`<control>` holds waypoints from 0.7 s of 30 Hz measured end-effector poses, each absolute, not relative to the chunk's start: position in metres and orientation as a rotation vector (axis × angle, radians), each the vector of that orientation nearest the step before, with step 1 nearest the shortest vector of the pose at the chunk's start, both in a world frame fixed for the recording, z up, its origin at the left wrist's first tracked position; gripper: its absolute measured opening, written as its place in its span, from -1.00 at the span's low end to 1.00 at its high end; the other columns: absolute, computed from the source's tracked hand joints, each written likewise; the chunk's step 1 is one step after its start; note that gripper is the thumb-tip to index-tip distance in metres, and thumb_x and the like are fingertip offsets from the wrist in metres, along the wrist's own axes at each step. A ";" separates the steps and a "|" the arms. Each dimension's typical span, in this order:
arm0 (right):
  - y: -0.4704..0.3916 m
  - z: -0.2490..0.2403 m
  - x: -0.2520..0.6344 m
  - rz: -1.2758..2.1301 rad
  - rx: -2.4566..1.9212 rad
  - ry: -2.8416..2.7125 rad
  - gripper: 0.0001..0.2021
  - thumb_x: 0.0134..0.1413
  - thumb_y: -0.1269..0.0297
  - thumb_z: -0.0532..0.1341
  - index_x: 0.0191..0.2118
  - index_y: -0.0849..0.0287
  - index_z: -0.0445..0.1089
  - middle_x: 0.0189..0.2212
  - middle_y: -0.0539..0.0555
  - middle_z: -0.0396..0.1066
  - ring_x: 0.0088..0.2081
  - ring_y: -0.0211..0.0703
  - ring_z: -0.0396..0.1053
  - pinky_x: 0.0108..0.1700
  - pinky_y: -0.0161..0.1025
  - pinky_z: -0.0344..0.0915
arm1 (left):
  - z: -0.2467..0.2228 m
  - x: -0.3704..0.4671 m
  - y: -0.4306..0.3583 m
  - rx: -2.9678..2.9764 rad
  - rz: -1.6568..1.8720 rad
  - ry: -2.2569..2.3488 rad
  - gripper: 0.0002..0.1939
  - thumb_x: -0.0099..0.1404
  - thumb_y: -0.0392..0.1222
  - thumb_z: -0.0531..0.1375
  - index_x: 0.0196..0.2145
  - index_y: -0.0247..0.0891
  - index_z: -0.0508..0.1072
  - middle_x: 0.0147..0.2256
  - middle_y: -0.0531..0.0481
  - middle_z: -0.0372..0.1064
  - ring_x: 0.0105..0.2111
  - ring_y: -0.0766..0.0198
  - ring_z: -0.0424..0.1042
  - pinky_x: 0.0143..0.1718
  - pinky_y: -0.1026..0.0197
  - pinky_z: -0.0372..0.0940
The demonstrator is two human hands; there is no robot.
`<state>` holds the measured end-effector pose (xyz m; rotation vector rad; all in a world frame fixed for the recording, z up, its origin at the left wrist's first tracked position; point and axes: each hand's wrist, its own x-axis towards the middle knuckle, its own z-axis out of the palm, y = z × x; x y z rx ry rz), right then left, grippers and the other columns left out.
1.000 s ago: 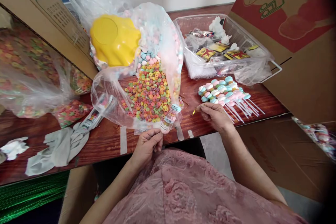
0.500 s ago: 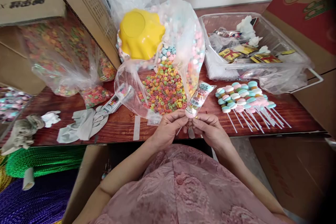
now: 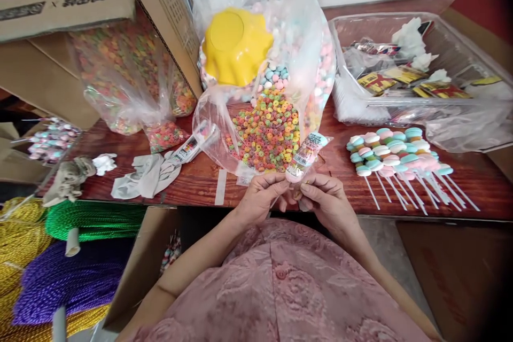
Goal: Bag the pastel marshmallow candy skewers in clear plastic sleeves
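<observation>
A marshmallow candy skewer [image 3: 308, 154] in a printed clear wrapper stands tilted to the right between my two hands at the table's front edge. My left hand [image 3: 260, 196] pinches it low down by the stick, just under the pink bottom marshmallow. Closed beside it, my right hand [image 3: 329, 199] has thumb and forefinger at the gathered wrapper end. A small gold-coloured bit, perhaps a twist tie, shows at those fingertips. Unwrapped marshmallow skewers [image 3: 395, 152] lie in a pile on the right, their white sticks pointing towards me. Behind my hands spread loose ring gummies [image 3: 266, 131].
An upturned yellow bowl [image 3: 236, 45] rests on a bag of marshmallows [image 3: 326, 48]. At back right stands a clear plastic bin [image 3: 401, 100] with packets. A cardboard box [image 3: 168, 16] with bagged gummies, pale gloves [image 3: 140, 175] and printed wrappers [image 3: 194, 141] are on the left.
The view has turned left, so the table's things appear further right. Both hands keep their grip on the wrapped skewer, with only slight finger movement at the wrapper's lower end.
</observation>
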<state>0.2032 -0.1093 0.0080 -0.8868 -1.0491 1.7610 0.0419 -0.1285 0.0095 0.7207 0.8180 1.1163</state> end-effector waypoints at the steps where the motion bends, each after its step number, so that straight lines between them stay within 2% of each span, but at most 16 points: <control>1: -0.109 0.008 0.201 1.782 -0.879 -1.032 -0.80 -0.08 0.13 0.40 -0.48 0.15 0.48 -0.60 -0.02 0.40 -0.67 -0.41 0.05 -0.64 -0.36 -0.06 | 0.010 0.042 -0.129 0.720 1.118 0.810 -0.62 0.08 0.04 0.40 -0.33 -0.36 0.57 -0.50 -0.03 0.45 -0.55 0.39 0.38 -0.61 0.38 0.24; 6: -0.106 -0.002 0.196 1.729 -0.890 -1.007 -0.82 -0.06 0.17 0.39 -0.45 0.14 0.45 -0.61 -0.05 0.38 -0.66 -0.39 0.08 -0.66 -0.38 -0.03 | 0.007 0.040 -0.130 0.688 1.158 0.810 -0.64 0.07 0.01 0.41 -0.34 -0.37 0.57 -0.49 -0.03 0.46 -0.56 0.40 0.39 -0.61 0.39 0.25; 9: -0.105 -0.009 0.199 1.586 -0.919 -1.126 -0.86 0.00 0.21 0.36 -0.43 0.12 0.45 -0.59 -0.06 0.37 -0.63 -0.36 0.15 -0.62 -0.36 0.08 | 0.003 0.038 -0.130 0.673 1.149 0.842 -0.64 0.06 0.02 0.41 -0.34 -0.37 0.57 -0.55 0.00 0.45 -0.65 0.44 0.33 -0.64 0.39 0.21; 12: -0.104 -0.009 0.206 1.272 -0.948 -1.485 -0.96 0.10 0.28 0.30 -0.33 0.08 0.49 -0.42 0.01 0.48 -0.43 -0.23 0.39 -0.40 -0.26 0.35 | -0.002 0.036 -0.129 0.688 1.155 0.911 -0.62 0.07 0.05 0.40 -0.38 -0.36 0.54 -0.61 0.04 0.41 -0.72 0.46 0.28 -0.69 0.39 0.16; 14: -0.104 -0.005 0.211 1.020 -0.897 -1.795 -0.87 0.15 0.35 0.25 -0.20 0.04 0.53 -0.25 0.07 0.54 -0.23 -0.14 0.49 -0.19 -0.17 0.43 | -0.006 0.035 -0.127 0.706 1.177 0.947 -0.62 0.07 0.07 0.40 -0.39 -0.35 0.54 -0.62 0.05 0.41 -0.71 0.46 0.28 -0.70 0.39 0.15; 16: -0.103 -0.001 0.213 0.805 -0.814 -2.027 -0.78 0.18 0.40 0.21 -0.10 0.02 0.53 -0.11 0.10 0.54 -0.08 -0.10 0.49 -0.05 -0.12 0.43 | -0.010 0.034 -0.125 0.721 1.196 0.964 -0.61 0.08 0.08 0.39 -0.37 -0.35 0.54 -0.61 0.06 0.40 -0.71 0.46 0.28 -0.70 0.39 0.16; 18: -0.103 0.000 0.211 0.659 -0.765 -2.147 -0.75 0.20 0.42 0.19 -0.08 0.02 0.52 -0.06 0.12 0.53 -0.05 -0.09 0.49 -0.02 -0.11 0.43 | -0.013 0.034 -0.124 0.723 1.213 0.965 -0.61 0.09 0.08 0.38 -0.36 -0.35 0.54 -0.61 0.07 0.39 -0.70 0.46 0.28 -0.69 0.39 0.18; 21: -0.104 -0.003 0.206 0.573 -0.734 -2.179 -0.79 0.21 0.43 0.17 -0.14 0.05 0.51 -0.14 0.11 0.55 -0.12 -0.12 0.51 -0.08 -0.14 0.44 | -0.013 0.033 -0.123 0.700 1.234 0.958 -0.63 0.08 0.06 0.39 -0.40 -0.35 0.52 -0.59 0.06 0.39 -0.68 0.47 0.29 -0.68 0.39 0.19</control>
